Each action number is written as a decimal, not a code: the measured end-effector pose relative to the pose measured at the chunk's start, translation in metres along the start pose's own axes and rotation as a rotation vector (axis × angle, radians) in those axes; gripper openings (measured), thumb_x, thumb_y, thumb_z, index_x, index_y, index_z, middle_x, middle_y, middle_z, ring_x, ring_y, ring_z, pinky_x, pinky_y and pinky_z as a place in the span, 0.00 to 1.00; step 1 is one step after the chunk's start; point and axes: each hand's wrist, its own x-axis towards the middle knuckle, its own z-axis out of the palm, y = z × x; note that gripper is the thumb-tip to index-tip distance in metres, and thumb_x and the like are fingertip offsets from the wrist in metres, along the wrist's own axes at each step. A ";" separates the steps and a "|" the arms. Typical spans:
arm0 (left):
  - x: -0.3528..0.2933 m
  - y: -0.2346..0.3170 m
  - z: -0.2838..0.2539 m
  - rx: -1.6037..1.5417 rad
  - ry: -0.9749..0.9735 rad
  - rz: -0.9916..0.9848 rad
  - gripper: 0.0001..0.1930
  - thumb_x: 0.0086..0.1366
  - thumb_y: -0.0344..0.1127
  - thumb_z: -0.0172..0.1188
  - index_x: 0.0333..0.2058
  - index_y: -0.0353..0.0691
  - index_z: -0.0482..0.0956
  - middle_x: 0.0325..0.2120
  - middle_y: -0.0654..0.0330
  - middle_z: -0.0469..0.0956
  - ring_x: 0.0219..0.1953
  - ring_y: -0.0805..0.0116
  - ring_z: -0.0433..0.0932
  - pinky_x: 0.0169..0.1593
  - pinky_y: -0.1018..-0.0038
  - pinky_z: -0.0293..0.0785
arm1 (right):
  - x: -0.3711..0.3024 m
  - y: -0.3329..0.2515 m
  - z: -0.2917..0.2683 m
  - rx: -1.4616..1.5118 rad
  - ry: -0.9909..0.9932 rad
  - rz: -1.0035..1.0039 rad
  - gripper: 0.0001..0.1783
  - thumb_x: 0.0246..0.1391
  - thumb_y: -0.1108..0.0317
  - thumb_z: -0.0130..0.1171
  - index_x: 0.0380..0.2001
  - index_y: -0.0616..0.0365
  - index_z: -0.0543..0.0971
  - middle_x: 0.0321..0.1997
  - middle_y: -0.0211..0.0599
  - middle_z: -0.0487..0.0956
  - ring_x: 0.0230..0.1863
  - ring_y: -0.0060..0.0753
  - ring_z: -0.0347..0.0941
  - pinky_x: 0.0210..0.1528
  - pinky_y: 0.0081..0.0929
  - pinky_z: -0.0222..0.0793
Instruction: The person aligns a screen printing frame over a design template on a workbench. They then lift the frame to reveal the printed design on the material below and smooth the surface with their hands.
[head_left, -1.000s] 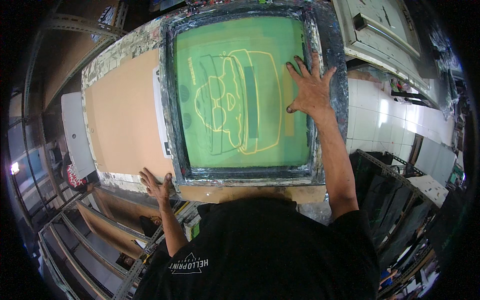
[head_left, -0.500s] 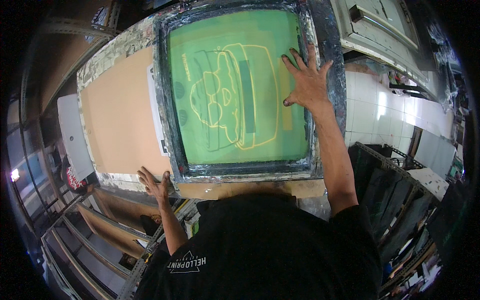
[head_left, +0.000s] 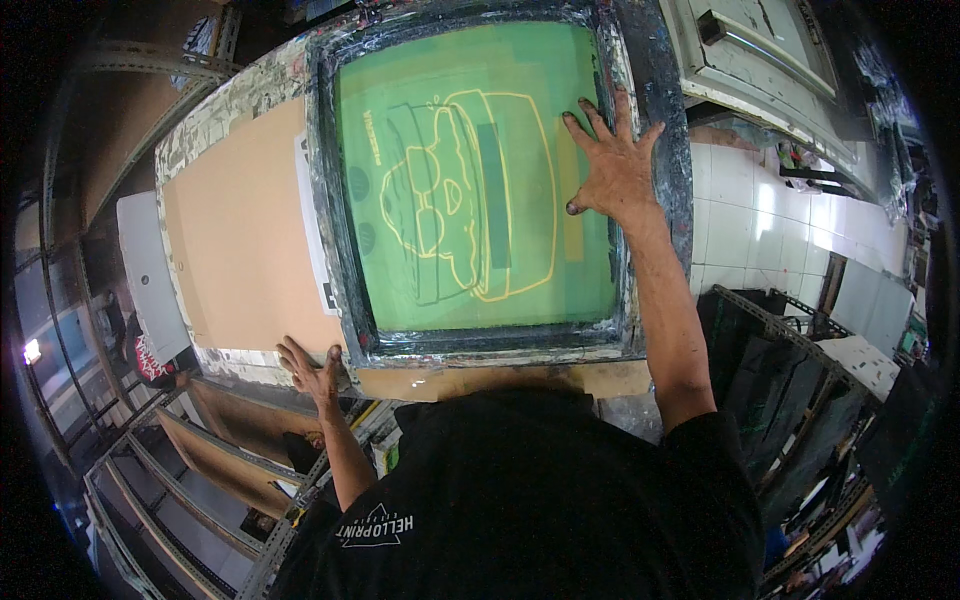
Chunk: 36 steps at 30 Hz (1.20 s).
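Observation:
A screen-printing frame (head_left: 470,343) with a dark, paint-stained border lies on the worktable. Its green mesh (head_left: 585,290) carries a yellow outline drawing. My right hand (head_left: 617,165) is spread over the frame's right side, fingers apart and fingertips stained dark. To the left of the frame is a flat tan board (head_left: 235,230), with a strip of white paper (head_left: 315,225) showing between the two. My left hand (head_left: 312,370) rests at the board's near edge, by the frame's lower left corner, with its fingers apart and nothing in it.
A slotted metal rack with wooden boards (head_left: 225,455) stands at the lower left. Dark panels on another rack (head_left: 800,370) are at the right. A pale cabinet (head_left: 755,60) sits at the upper right, above a white tiled floor (head_left: 750,225).
Hardly anything differs. Both hands keep their places, and the whole view has shifted very slightly.

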 end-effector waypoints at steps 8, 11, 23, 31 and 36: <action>-0.001 0.000 0.000 -0.001 0.014 0.014 0.67 0.40 0.84 0.60 0.73 0.54 0.47 0.74 0.50 0.40 0.74 0.42 0.39 0.65 0.34 0.42 | 0.000 0.001 0.002 0.014 0.014 -0.009 0.68 0.13 0.51 0.82 0.68 0.38 0.64 0.76 0.28 0.55 0.79 0.52 0.31 0.65 0.88 0.32; -0.001 0.001 0.000 -0.002 0.012 0.009 0.66 0.39 0.84 0.60 0.72 0.54 0.48 0.74 0.50 0.40 0.74 0.42 0.39 0.65 0.34 0.42 | -0.001 0.001 0.001 0.016 0.018 -0.013 0.68 0.14 0.51 0.82 0.68 0.39 0.64 0.76 0.28 0.55 0.79 0.52 0.31 0.65 0.88 0.33; -0.002 0.004 0.001 0.014 0.038 0.027 0.65 0.41 0.84 0.58 0.72 0.54 0.48 0.74 0.50 0.42 0.74 0.42 0.41 0.66 0.36 0.43 | -0.001 0.001 0.001 0.021 0.010 -0.007 0.69 0.15 0.51 0.83 0.69 0.38 0.62 0.76 0.28 0.54 0.79 0.52 0.30 0.67 0.85 0.36; -0.002 0.004 0.000 0.004 0.025 0.008 0.66 0.39 0.84 0.60 0.72 0.54 0.48 0.74 0.51 0.41 0.74 0.42 0.40 0.65 0.35 0.42 | -0.001 0.002 0.002 0.039 0.007 -0.006 0.70 0.15 0.52 0.83 0.70 0.37 0.60 0.76 0.28 0.53 0.79 0.51 0.30 0.70 0.77 0.39; -0.002 0.003 0.000 0.007 0.027 0.006 0.66 0.39 0.83 0.61 0.72 0.53 0.48 0.74 0.51 0.41 0.74 0.42 0.40 0.65 0.35 0.42 | -0.002 0.002 0.002 0.044 0.018 -0.011 0.70 0.16 0.52 0.83 0.71 0.37 0.59 0.77 0.28 0.53 0.79 0.51 0.32 0.71 0.73 0.42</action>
